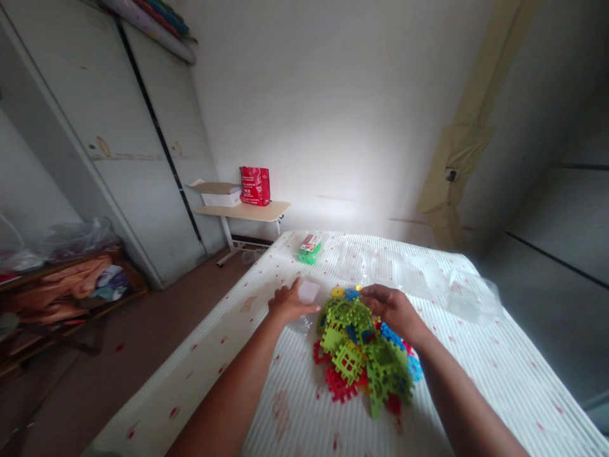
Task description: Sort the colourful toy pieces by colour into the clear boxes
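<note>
My left hand (289,303) is closed round the side of a clear plastic container (309,291), which has a pale face and stands at the left of the pile. Interlocking plastic building pieces (348,362) lie heaped before me, mostly green, with red, blue and yellow ones among them. At the far right of this heap is my right hand (391,310), its fingers bent in among the pieces near a blue piece (352,294) and a yellow piece (337,291). What its fingertips grip is hidden.
A small green pack (309,248) with a label lies at the table's far left. Clear plastic packaging (469,295) spreads along the back right of the ribbed white cover (257,374). Beyond stands a side table (266,212) with a red bag (255,185) and a box (221,198).
</note>
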Available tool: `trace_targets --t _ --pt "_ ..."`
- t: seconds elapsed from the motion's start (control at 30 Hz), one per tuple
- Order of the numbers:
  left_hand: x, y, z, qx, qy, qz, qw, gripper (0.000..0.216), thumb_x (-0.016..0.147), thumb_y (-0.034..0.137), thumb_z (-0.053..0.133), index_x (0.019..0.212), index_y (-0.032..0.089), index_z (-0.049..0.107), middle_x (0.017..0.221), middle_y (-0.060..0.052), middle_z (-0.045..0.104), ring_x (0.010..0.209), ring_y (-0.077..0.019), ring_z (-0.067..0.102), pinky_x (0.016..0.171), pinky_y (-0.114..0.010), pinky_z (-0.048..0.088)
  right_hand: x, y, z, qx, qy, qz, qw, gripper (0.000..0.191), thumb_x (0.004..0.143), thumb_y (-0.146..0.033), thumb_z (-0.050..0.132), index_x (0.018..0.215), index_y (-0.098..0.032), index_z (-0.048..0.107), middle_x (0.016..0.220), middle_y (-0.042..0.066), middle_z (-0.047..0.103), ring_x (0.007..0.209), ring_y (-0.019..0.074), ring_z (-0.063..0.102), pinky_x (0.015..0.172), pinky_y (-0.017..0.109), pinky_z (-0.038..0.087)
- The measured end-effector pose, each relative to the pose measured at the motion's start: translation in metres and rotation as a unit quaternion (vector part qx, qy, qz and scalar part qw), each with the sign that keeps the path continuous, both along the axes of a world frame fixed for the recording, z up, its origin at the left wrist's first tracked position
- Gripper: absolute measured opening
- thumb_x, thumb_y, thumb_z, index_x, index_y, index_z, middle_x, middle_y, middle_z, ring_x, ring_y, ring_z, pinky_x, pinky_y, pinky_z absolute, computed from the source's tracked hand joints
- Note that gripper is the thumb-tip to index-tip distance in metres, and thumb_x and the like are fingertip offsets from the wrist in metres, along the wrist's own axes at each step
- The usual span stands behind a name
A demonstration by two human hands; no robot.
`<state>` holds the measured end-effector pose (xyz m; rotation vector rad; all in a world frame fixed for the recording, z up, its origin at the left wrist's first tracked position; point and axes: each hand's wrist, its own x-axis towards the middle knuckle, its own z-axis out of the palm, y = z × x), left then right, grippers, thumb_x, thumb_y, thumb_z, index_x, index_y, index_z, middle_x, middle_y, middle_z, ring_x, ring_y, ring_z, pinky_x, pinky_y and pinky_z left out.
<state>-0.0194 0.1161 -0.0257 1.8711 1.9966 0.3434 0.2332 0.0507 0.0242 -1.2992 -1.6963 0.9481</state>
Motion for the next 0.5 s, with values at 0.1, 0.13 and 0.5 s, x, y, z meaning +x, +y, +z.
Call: trace_targets --t 0.1,0.13,0.5 --pt "-0.009 0.012 -0.006 0.014 -0.094 0.022 0.995 0.083 0.063 0.055 0.065 0.135 0.024 0.037 0.129 -0.017 0.052 0.12 -0.0371 0.045 0.093 -0.043 0.037 0.002 0.002 -0.003 0.005 0.0 -0.002 1.0 0.035 0.072 -0.047 0.057 0.087 -0.017 0.064 0.067 0.001 0.062 0.05 0.0105 0.049 0.053 0.026 0.043" --pt "-0.012 0.017 -0.008 0.017 -0.119 0.034 0.992 0.075 0.068 0.048 0.064 0.133 0.022 0.039 0.127 -0.015 0.054 0.118 -0.034 0.048 0.092 -0.039 0.038 0.003 0.002 -0.003 0.008 -0.003 -0.005 1.0 0.035 0.072 -0.048 0.057 0.087 -0.016 0.064 0.066 0.001 0.062 0.05 0.0105 0.049 0.052 0.026 0.043" --pt "-0.022 0.039 -0.017 -0.009 -0.113 0.067 0.991 0.05 0.064 0.013 0.063 0.113 0.015 0.054 0.105 -0.009 0.066 0.092 -0.0222 0.063 0.074 -0.025 0.047 0.004 0.003 -0.005 0.004 -0.02 0.006 1.0 0.034 0.071 -0.049 0.056 0.083 -0.018 0.063 0.065 0.0 0.061 0.048 0.011 0.05 0.051 0.026 0.043"
